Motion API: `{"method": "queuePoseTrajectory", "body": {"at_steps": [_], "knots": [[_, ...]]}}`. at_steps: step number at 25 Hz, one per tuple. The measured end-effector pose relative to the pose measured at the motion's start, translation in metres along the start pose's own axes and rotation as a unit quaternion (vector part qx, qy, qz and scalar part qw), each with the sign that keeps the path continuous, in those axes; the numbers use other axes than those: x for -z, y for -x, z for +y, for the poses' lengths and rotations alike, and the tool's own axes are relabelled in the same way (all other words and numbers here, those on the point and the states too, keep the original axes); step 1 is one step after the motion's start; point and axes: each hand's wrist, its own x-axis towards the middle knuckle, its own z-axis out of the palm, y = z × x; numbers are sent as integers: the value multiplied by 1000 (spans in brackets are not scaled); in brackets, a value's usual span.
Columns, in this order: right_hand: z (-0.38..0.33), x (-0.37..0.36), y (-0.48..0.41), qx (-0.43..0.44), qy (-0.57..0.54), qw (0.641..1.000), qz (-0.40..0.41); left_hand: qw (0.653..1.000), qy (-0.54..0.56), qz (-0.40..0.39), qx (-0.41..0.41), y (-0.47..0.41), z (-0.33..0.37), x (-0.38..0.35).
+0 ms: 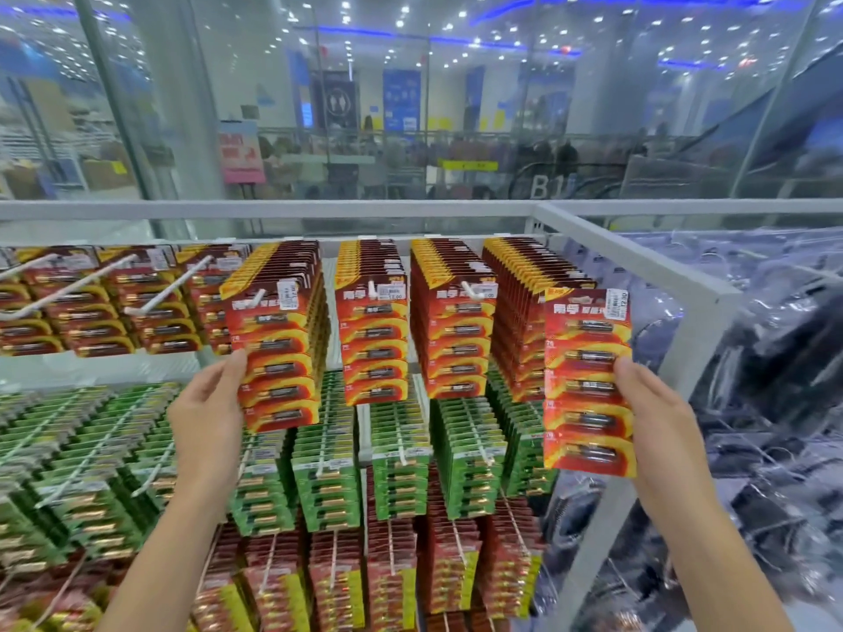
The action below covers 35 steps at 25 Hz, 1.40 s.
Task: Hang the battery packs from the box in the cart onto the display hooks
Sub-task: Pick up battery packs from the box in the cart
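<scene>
My left hand [207,417] grips the left edge of a red and yellow battery pack [278,358], the front one of a full row on a white display hook [257,297]. My right hand [657,412] holds a second red battery pack [588,380] by its right edge, upright in the air in front of the rightmost red row [520,312]. Two more full red rows [374,321] hang between them. The cart and the box are out of view.
Half-empty white hooks [150,294] with a few red packs stand at the upper left. Green packs [319,485] fill the row below, red and yellow ones lower down. A white frame post [647,275] and plastic-wrapped goods [775,380] lie to the right.
</scene>
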Motion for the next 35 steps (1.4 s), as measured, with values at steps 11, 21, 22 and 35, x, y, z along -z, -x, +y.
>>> {"method": "queuePoseTrajectory", "body": {"at_steps": [11, 21, 22, 35], "knots": [[7, 1, -20, -5, -8, 1000, 14, 998, -50, -2, -32, 4, -5, 10], [29, -20, -74, -6, 55, 998, 13, 997, -57, 3, -43, 4, -8, 5], [33, -19, -76, -5, 53, 998, 14, 997, -61, 2, -44, 4, -10, 7], [93, 3, -34, 1, 155, 986, 56, 989, -124, -22, 72, 76, -62, 40]]}}
